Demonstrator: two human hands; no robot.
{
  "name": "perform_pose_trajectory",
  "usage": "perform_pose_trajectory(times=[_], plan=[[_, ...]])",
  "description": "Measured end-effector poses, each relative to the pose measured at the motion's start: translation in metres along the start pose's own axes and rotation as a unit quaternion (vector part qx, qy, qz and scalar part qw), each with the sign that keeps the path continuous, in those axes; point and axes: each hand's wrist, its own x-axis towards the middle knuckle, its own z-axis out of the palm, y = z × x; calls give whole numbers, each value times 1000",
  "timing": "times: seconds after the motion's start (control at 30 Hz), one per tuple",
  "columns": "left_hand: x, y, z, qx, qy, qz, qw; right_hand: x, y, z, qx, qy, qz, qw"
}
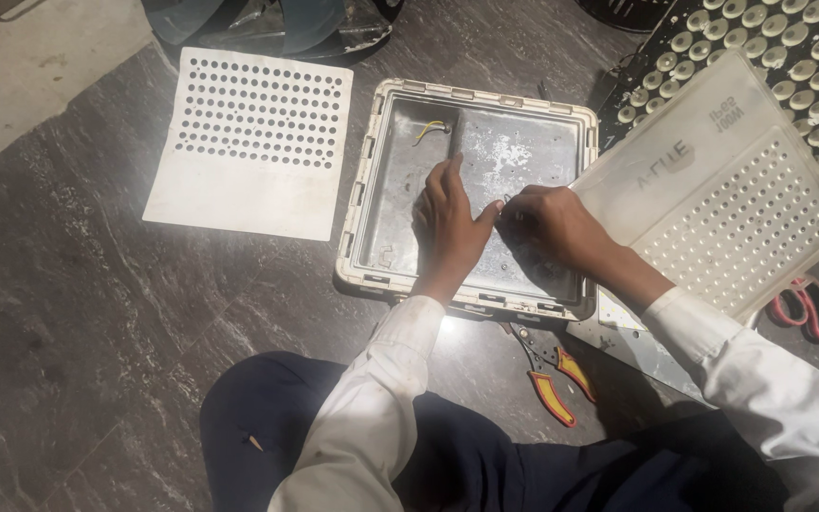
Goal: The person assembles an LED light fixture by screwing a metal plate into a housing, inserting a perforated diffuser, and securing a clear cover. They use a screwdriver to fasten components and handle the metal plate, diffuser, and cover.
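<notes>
Housing [485, 142] lies on the floor [78, 303]; left hand [449, 223] flat inside, fingers apart; right hand [554, 226] pinched on something tiny, indistinct. Pliers [552, 374] partly hidden under the housing.

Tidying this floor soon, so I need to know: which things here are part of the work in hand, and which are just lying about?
In hand:
left hand
right hand
metal housing tray
small wire piece

Lying about:
perforated white sheet
translucent cover
yellow-red pliers
red-handled tool
lens board
</notes>
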Motion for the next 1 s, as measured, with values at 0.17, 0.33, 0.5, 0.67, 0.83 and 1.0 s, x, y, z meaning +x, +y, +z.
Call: perform_pose_trajectory(times=[0.17,0.33,0.5,0.67,0.83,1.0], plan=[[-3,-5,5,-4,-9,-30,999,0,4,0,10,-23,4,1000],[-3,-7,6,5,3,-28,1000,0,7,0,18,-36,-10,999],[-4,-3,2,-7,-8,-25,1000,0,4,3,3,-30,17,999],[-3,-2,0,-10,-2,-26,1000,1,-2,0,-2,-23,13,1000],[-4,-4,1,-17,5,-23,1000,1,-10,-4,-18,-40,38,998],[-5,-3,0,-11,7,-25,1000,2,-13,-4,-21,-28,27,999]])
